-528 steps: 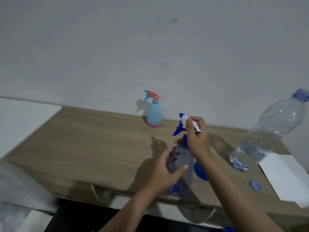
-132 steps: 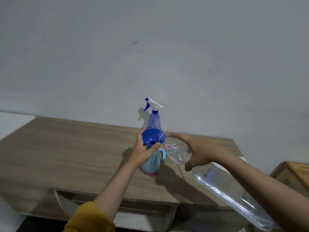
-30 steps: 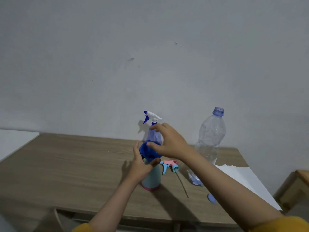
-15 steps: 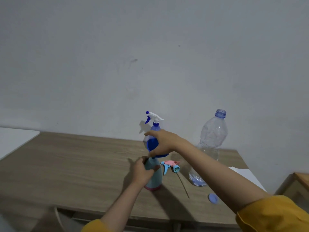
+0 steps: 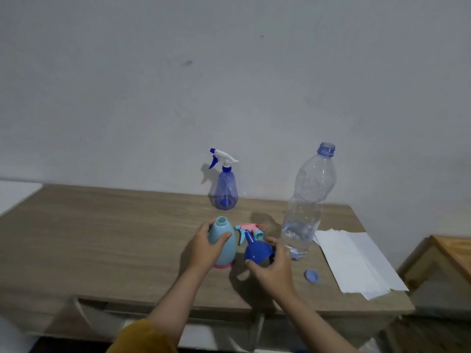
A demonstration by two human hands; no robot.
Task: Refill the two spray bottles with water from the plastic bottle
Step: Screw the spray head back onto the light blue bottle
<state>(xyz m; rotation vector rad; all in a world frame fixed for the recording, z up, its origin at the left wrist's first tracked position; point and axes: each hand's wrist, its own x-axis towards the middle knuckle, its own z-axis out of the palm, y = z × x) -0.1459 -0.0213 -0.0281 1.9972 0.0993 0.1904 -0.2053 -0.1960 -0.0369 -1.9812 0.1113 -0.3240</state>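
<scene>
While my left hand (image 5: 206, 248) wraps the light-blue spray bottle (image 5: 222, 244) (neck uncapped, upright on worktop (image 5: 102, 238)) | my right hand (image 5: 274, 270) pinches blue funnel (image 5: 257, 250) just beside it | pink-blue trigger head (image 5: 249, 229) lies behind | plastic bottle (image 5: 307, 200) stands capless at right, cap (image 5: 311, 275) near | purple spray bottle (image 5: 225, 186) by wall.

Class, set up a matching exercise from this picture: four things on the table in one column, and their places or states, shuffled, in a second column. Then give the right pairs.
Things
1. light blue spray bottle
2. blue funnel
3. plastic bottle
4. bottle cap

States
A. lying loose on the table
B. upright, uncapped, untouched
C. held by the left hand, sprayer off
D. held by the right hand, spout up

Pairs: 1-C, 2-D, 3-B, 4-A
</scene>
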